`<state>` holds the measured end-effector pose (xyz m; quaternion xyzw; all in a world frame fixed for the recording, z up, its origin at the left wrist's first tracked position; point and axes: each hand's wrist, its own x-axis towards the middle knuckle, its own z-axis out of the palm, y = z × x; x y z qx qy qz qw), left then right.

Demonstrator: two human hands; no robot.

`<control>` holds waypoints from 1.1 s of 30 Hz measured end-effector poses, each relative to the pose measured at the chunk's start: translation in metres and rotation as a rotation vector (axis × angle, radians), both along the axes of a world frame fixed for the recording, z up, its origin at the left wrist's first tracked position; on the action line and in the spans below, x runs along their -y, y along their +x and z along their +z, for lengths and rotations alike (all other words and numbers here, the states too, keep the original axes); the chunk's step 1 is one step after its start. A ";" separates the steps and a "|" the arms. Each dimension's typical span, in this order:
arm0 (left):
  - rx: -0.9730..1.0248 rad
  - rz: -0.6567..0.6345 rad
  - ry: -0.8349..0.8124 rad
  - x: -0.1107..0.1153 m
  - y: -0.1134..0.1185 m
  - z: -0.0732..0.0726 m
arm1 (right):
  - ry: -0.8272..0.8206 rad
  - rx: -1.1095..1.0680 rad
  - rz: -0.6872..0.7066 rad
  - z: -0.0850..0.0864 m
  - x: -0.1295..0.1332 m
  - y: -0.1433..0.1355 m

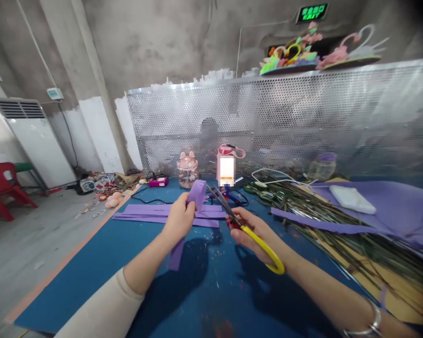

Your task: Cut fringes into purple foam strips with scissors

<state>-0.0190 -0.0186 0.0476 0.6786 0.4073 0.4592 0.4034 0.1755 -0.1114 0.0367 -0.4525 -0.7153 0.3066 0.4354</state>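
Observation:
My left hand [181, 215] is closed on a purple strip [197, 193], whose top curls over above the fingers and whose tail hangs below the wrist. In my right hand [255, 230] is a pair of scissors [264, 246] with yellow handles. The scissor blades stand apart and point up toward the curled end of the strip; I cannot tell whether they touch it. Several flat purple strips [144, 212] lie on the blue table behind my left hand. A dark blue glue gun [229, 195] lies beyond the scissors.
A pink clear jar [188, 171] and a pink bottle [221, 164] stand at the back by a perforated metal panel [278, 117]. Thin green stems [324, 234] pile up on the right, with a purple sheet [402, 202] and a white pack [352, 199]. A magenta box [158, 181] sits back left.

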 end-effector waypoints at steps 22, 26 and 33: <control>0.173 -0.116 -0.011 0.052 0.009 0.004 | 0.118 0.486 -0.035 0.021 0.002 0.019; 0.132 -0.155 -0.011 0.057 0.011 0.005 | 0.153 0.506 -0.057 0.021 0.004 0.016; 0.063 -0.173 -0.017 0.064 0.011 0.003 | 0.214 0.476 -0.052 0.024 0.008 0.012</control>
